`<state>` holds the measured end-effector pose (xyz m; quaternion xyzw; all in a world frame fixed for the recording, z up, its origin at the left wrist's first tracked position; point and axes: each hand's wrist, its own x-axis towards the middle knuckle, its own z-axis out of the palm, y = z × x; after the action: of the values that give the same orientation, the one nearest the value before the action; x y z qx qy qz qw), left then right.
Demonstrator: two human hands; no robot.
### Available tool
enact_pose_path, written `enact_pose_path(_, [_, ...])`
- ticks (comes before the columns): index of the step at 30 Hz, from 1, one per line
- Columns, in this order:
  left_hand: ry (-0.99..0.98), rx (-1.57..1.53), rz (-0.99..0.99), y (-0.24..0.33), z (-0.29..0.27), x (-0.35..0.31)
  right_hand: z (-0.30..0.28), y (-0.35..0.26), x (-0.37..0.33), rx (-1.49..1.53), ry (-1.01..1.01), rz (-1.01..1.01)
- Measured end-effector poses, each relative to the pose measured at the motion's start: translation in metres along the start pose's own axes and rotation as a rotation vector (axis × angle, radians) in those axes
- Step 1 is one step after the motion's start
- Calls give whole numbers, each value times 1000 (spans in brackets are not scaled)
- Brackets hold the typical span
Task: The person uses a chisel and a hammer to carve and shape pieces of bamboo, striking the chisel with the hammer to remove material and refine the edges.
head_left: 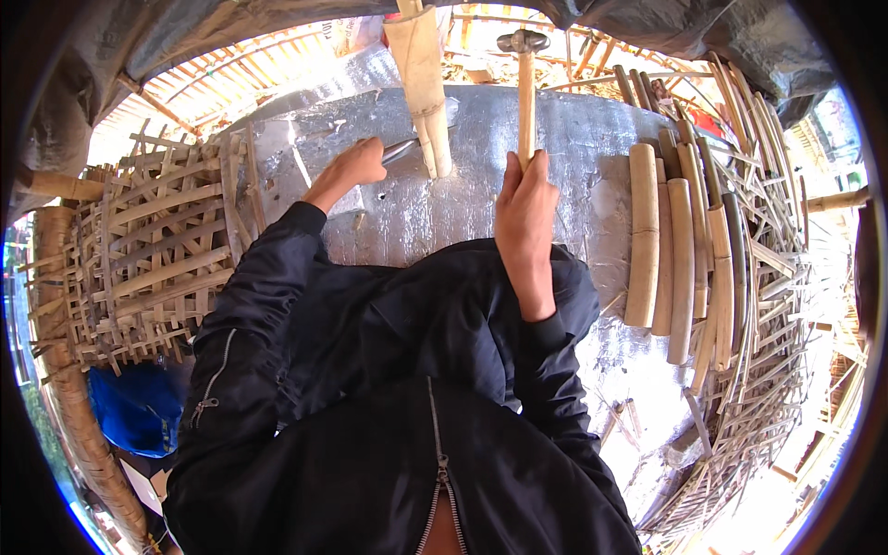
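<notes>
My left hand (359,165) is closed around a short shiny metal tool (400,150). Most of it is hidden in the fist, and its kind I cannot make out. The tool's visible end points toward a thick bamboo piece (422,79), which stands on the grey surface ahead and looks split near its lower end. Whether tool and bamboo touch is unclear. In my right hand (527,208) is the pale wooden handle of a hammer (526,102), its dark metal head up and away from me, to the right of the bamboo and apart from it.
Several cut bamboo lengths (642,236) lie to the right, beside a large heap of thin strips (758,324). A woven bamboo lattice (166,231) is at the left, above a blue bag (137,407). Dark sheeting (684,32) hangs along the top.
</notes>
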<state>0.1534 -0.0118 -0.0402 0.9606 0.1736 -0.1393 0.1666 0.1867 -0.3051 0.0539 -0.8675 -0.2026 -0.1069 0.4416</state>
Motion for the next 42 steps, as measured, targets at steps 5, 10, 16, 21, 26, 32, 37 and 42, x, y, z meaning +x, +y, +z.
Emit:
enact_pose_path(5, [-7, -21, -12, 11, 21, 16, 49, 79, -59, -149, -235, -10])
enact_pose_path(10, [-35, 10, 31, 5, 21, 9, -7, 15, -6, -104, -86, -35])
enact_pose_path(16, [-46, 42, 14, 16, 8, 26, 50, 72, -41, -33, -97, 37])
enact_pose_path(21, [-53, 71, 22, -13, 22, 26, 21, 68, -37, -138, -213, -25])
enact_pose_path(26, [-1, 8, 15, -15, 22, 16, 7, 8, 2, 38, -153, 187])
enact_pose_path(32, [-72, 72, 9, 5, 22, 24, 45, 100, -29, -77, -292, -32])
enact_pose_path(37, [-25, 5, 17, -11, 37, 16, 13, 7, 8, 58, -18, -80])
enact_pose_path(42, [-69, 37, 5, 7, 33, 21, 83, 104, -68, -29, -214, 59])
